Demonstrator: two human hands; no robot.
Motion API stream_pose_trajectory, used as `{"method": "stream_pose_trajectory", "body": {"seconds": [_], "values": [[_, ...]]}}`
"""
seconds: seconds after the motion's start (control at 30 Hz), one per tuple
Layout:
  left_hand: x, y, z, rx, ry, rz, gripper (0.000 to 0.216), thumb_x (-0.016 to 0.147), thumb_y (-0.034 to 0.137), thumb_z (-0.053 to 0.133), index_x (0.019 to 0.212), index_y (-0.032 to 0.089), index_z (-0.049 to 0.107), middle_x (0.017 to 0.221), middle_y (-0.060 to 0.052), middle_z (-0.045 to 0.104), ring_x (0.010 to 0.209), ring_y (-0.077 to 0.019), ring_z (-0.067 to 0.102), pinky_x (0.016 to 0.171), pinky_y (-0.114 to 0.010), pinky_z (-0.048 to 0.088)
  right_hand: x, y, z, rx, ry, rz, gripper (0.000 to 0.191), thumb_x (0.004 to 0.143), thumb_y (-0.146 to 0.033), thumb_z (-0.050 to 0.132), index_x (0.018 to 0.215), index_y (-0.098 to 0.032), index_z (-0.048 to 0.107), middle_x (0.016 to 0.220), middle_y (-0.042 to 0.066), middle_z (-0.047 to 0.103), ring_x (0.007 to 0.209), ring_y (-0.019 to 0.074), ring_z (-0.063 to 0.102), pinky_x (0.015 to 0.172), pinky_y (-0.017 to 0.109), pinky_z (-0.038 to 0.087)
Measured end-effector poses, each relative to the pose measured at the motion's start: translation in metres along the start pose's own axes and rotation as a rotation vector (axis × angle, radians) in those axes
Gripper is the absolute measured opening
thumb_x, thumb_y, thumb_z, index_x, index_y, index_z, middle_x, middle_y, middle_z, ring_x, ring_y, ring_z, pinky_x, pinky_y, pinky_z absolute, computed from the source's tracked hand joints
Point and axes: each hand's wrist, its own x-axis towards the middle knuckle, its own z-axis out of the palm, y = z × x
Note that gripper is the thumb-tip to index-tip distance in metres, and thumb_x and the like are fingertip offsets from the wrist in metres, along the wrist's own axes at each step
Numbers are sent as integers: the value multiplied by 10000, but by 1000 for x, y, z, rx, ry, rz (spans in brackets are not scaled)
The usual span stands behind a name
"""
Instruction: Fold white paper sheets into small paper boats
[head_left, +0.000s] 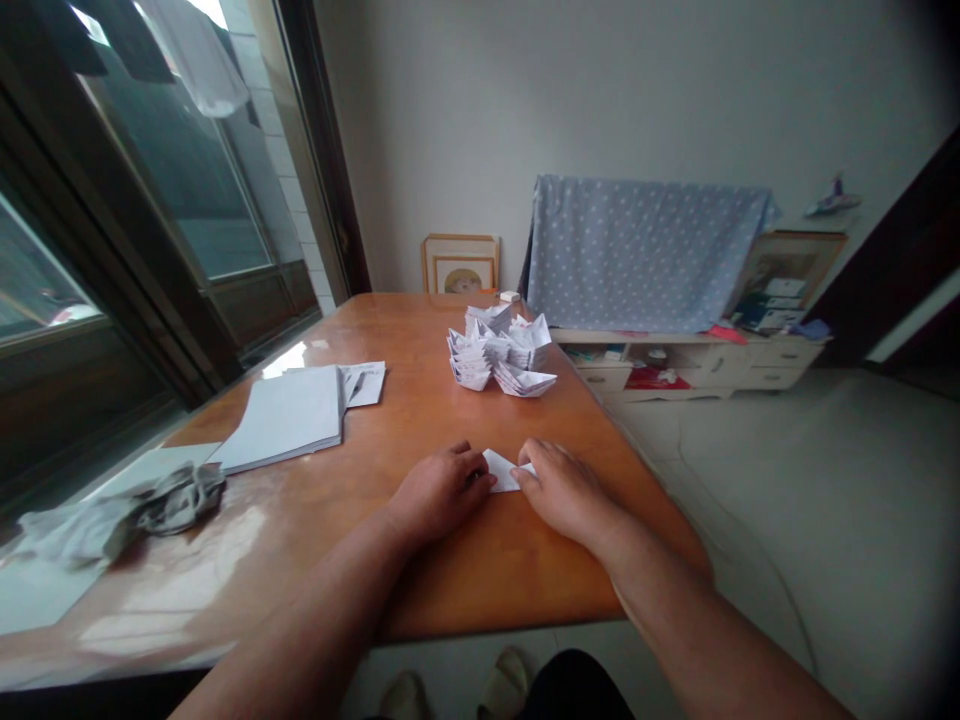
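Observation:
A small folded piece of white paper (504, 470) lies on the wooden table (420, 560) near its front edge. My left hand (442, 490) rests on its left side with the fingers curled and pressed onto the paper. On the right, my right hand (562, 487) pinches the paper's other end with its fingertips. Most of the paper is hidden under the two hands.
A heap of folded white paper boats (501, 360) sits farther back on the table. A stack of white sheets (289, 418) lies to the left, with a crumpled grey cloth (161, 500) nearer the window. A low cabinet (690, 365) under a dotted cloth stands beyond.

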Motion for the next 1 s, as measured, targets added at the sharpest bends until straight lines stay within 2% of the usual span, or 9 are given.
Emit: {"method": "stream_pose_trajectory", "body": {"seconds": [0.3,0.47,0.67,0.77,0.83,0.93,1.0], "values": [[3,-6,11,41,58,-29,93,920,297,599,870,218,609,894,-15,588,699,-145,568,632,-267,404,1,-2,-2,-27,-16,10,69,972,-285,566,970,-217,573,1009,51,701,982,218,636,786,301,382],[5,-6,11,104,42,-55,75,905,302,607,891,229,605,900,-12,605,748,-166,594,662,-285,401,1,0,-1,-6,-15,10,62,973,-284,568,970,-222,565,1017,48,691,986,214,624,805,301,384],[5,-2,7,182,2,-99,129,923,370,579,943,244,601,950,-8,641,792,-194,621,721,-338,392,-1,2,4,10,53,30,74,955,-266,606,986,-209,570,1030,59,663,999,209,616,833,294,404],[5,0,4,190,-15,-104,144,931,385,563,961,249,598,967,-8,650,800,-200,629,739,-354,394,-2,4,2,-18,93,54,66,974,-244,565,1003,-199,605,1054,79,648,999,208,611,852,294,421],[4,1,3,193,-18,-106,150,933,391,558,968,250,597,972,-8,654,804,-203,633,743,-359,396,-4,3,-3,-53,130,70,135,990,-237,527,1052,-190,638,1089,100,644,1034,221,598,884,306,428],[5,1,3,197,-23,-103,160,937,398,549,965,248,596,972,-12,659,814,-208,637,748,-362,401,-11,-4,-14,-103,157,9,253,1019,-265,463,1148,-193,668,1137,118,652,1101,247,564,954,342,416],[5,1,2,204,-24,-99,171,941,402,539,958,243,597,978,-20,661,828,-214,639,749,-361,405,-20,-13,-18,-108,112,-91,297,1035,-299,432,1186,-211,673,1158,107,669,1115,248,552,983,359,404]]}}
